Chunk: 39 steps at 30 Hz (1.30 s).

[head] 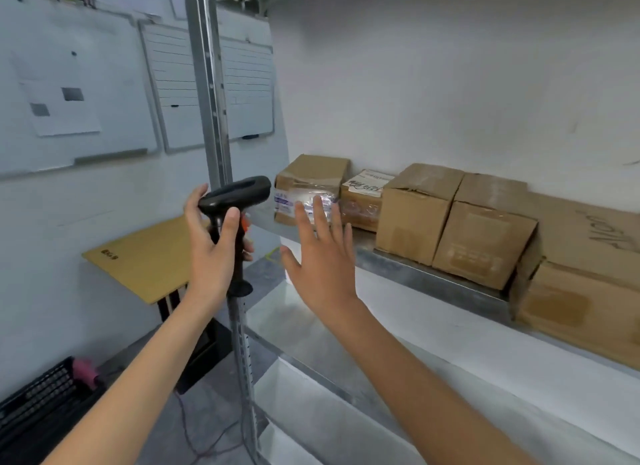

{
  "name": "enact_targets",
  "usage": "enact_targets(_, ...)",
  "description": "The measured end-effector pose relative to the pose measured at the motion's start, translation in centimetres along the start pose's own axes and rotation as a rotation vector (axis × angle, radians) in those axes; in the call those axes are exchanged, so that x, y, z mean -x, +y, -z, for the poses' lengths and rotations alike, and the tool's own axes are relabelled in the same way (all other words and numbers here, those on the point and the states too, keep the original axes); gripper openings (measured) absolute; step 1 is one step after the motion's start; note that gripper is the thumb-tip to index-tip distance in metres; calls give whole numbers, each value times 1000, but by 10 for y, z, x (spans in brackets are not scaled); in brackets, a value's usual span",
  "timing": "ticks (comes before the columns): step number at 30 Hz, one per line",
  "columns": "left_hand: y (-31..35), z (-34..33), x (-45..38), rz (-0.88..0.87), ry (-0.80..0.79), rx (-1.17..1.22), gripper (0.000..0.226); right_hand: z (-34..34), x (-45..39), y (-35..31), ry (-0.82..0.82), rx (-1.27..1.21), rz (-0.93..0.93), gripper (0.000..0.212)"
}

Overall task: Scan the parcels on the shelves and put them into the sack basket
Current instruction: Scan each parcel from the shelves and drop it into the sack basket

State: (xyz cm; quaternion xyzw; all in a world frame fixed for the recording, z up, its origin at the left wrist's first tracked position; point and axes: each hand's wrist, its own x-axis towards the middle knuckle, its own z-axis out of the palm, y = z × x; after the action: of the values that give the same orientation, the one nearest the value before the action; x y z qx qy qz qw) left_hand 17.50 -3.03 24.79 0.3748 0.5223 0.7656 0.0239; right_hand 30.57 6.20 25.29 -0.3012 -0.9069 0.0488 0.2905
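Right now your left hand (211, 253) has its grip wrapped around the handle of the scanner (235, 201), nose pointing at the end parcel (308, 190). Your right hand (323, 256) is spread, fingers straight, reaching toward that same parcel and not touching it as far as can be told. It sits at the left end of the shelf (415, 274), first in a row of boxes (450, 218), close beside the next one.

Judging by its size, it should be light and stiff enough to lift one-handed. The front is covered in glossy tape or film, so it may be slippery there; take it across the bare cardboard top and side instead, thumb over the upper edge.

It is a small brown carton, top slightly crumpled, with a white-and-blue label under the shiny wrap, glaring where the scanner light lands.
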Motion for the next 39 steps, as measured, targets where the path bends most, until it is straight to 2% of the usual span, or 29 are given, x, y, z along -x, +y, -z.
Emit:
enact_targets(6, -46, -12, -92, -20, -159, 105, 44, -18, -77, -11, 141, 135, -157, 70)
enact_targets(10, -71, -8, -130, -7, -240, 170, 51, -28, -136, -17, 160, 160, -288, 89)
enact_targets(13, -80, -12, -149, 12, -243, 228, 51, -39, -158, -18, 101, 261, -403, 100)
enact_targets(16, -85, -19, -160, 40, -263, 285, 51, -49, -162, -18, 95, 401, -467, 99)
enact_targets(20, -91, -26, -160, 96, -288, 329, 50, -50, -161, -19, 64, 465, -544, 89)
enact_targets(25, -103, -21, -149, 165, -305, 363, 47, -54, -143, -26, 171, 487, -539, 81)
enact_targets(31, -108, -11, -144, 219, -260, 370, 49, -63, -110, -37, 561, 411, -445, 83)
enact_targets(36, -95, -15, -145, 462, -252, 563, 45, -70, -101, -49, 653, 268, -391, 80)
enact_targets(39, -88, -11, -151, 470, -228, 658, 52, -79, -96, -55, 666, 150, -355, 79)
